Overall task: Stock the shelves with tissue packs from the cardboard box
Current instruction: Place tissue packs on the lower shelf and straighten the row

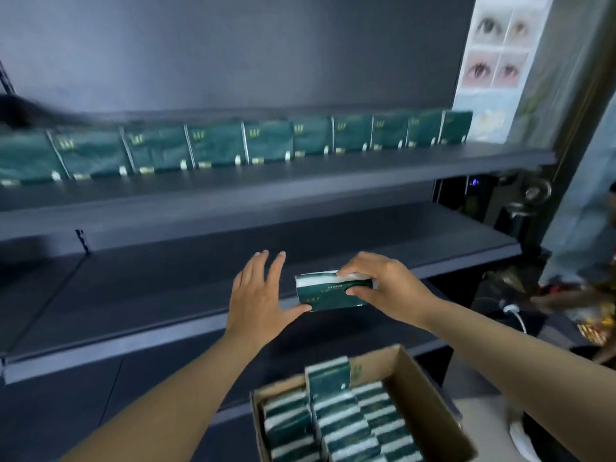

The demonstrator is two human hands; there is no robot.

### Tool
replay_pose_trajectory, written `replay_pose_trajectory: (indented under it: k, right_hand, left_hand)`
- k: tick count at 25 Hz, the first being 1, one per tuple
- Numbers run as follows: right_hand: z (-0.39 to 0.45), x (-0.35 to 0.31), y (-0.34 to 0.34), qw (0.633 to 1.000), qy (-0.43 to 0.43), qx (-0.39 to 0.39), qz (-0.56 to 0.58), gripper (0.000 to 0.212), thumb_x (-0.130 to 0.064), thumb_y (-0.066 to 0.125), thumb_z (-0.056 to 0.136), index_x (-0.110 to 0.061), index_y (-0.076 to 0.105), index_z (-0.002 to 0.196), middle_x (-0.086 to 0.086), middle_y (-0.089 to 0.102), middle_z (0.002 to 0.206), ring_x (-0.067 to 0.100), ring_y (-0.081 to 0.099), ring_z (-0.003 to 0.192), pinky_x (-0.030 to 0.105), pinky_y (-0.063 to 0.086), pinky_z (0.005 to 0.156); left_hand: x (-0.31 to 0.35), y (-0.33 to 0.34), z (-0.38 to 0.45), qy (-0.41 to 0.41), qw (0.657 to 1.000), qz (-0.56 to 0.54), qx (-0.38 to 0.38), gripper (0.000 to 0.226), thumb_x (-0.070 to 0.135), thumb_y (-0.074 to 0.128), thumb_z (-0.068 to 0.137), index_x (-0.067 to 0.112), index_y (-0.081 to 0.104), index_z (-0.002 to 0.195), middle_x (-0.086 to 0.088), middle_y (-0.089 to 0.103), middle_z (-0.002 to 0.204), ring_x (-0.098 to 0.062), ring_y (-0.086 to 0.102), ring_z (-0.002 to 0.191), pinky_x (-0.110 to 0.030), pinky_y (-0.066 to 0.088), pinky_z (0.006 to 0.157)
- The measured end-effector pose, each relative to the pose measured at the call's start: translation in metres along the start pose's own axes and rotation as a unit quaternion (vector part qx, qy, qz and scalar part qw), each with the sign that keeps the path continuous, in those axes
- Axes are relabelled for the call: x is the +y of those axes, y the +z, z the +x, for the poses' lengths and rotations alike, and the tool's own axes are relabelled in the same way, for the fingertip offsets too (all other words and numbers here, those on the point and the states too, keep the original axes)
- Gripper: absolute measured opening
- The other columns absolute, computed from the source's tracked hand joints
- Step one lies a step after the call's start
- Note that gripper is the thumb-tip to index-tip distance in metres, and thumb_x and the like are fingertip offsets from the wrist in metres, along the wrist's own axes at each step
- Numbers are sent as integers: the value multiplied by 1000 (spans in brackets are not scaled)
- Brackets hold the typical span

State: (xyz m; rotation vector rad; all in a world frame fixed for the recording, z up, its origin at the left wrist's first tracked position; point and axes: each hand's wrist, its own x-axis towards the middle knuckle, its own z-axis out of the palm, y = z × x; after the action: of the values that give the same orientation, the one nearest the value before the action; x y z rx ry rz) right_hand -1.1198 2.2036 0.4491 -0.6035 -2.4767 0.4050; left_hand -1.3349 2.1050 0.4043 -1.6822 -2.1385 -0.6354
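A green tissue pack [333,291] is pinched by the right hand [386,285] above the empty middle shelf [133,295], steadied by the spread left hand [260,295], so standing it upright there is probably required next.

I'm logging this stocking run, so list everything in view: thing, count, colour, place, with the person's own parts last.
shelved tissue packs: about ten, dark green, upright in a row on the upper shelf
upper shelf: one, dark grey
lower shelf: one, dark grey, bare where visible
held tissue pack: one, green and white, above the lower shelf's front edge
cardboard box: one, brown, bottom right, holding many packs
eye poster: one, pale, top right
left hand: open, thumb touching the held pack
right hand: fingers gripping the held pack
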Motion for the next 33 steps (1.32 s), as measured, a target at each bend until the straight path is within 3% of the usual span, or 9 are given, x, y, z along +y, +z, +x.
replay_pose_trajectory:
  k: [3, 6, 11, 15, 18, 23, 28, 33]
  right_hand:
    - [38, -3, -62, 998, -48, 37, 15, 27, -5, 71, 80, -13, 68, 105, -9, 62, 99, -13, 51, 85, 2, 34, 71]
    - [68, 0, -112, 996, -66, 53, 35, 26, -9, 68, 84, -18, 65, 108, -22, 55, 97, -21, 46, 79, 4, 34, 71]
    - [117, 23, -146, 991, -60, 100, 65, 23, -12, 65, 87, -23, 64, 106, -23, 53, 92, -17, 41, 79, 6, 31, 72]
    - [166, 56, -144, 990, -42, 127, 50, 23, -12, 64, 87, -25, 62, 107, -17, 56, 101, -7, 36, 96, 0, 27, 82]
    - [203, 81, -125, 989, -4, 135, 63, 24, -11, 63, 88, -30, 60, 102, -9, 56, 105, 4, 36, 105, -3, 27, 80]
    - [272, 110, -81, 990, 28, 139, 26, 29, -2, 55, 91, -21, 59, 112, -9, 49, 107, 12, 35, 116, 11, 24, 91]
    - [335, 131, -64, 987, 21, 154, 35, 32, 4, 44, 92, -15, 59, 113, 1, 52, 117, 18, 36, 121, 16, 23, 95]
    - [346, 152, -51, 990, -15, 137, -18, 43, -17, 61, 88, -19, 51, 131, -1, 41, 136, 16, 26, 131, 20, 15, 104]
  left_hand:
    - [15, -36, 54, -4, 997, 11, 82, 99, 69, 66, 64, 10, 42, 140, -18, 43, 141, -35, 41, 131, -48, 36, 103]
    - [34, -68, 98, -15, 987, 26, 157, 97, 67, 67, 66, 10, 42, 140, -19, 42, 141, -36, 40, 131, -49, 34, 104]
    - [48, -83, 147, -65, 977, 46, 198, 95, 67, 65, 68, 12, 40, 142, -20, 40, 142, -35, 36, 132, -48, 31, 106]
    - [27, -76, 184, -89, 983, 84, 139, 96, 72, 55, 75, 23, 21, 150, -12, 19, 155, -26, 14, 143, -41, 13, 115]
    - [6, -60, 215, -118, 984, 89, 98, 96, 71, 53, 77, 26, 11, 151, -10, 9, 157, -24, 3, 145, -42, 7, 117]
    - [-28, -35, 264, -100, 989, 102, 35, 100, 70, 52, 79, 29, -3, 151, -7, -8, 158, -22, -12, 145, -44, -5, 116]
    - [-53, -19, 300, -72, 985, 144, 69, 98, 68, 50, 82, 27, -5, 151, -7, -5, 158, -21, -13, 145, -43, -11, 114]
    - [-66, -8, 318, -71, 984, 147, 78, 95, 65, 52, 82, 26, 0, 151, -4, 10, 155, -20, -4, 145, -42, -13, 113]
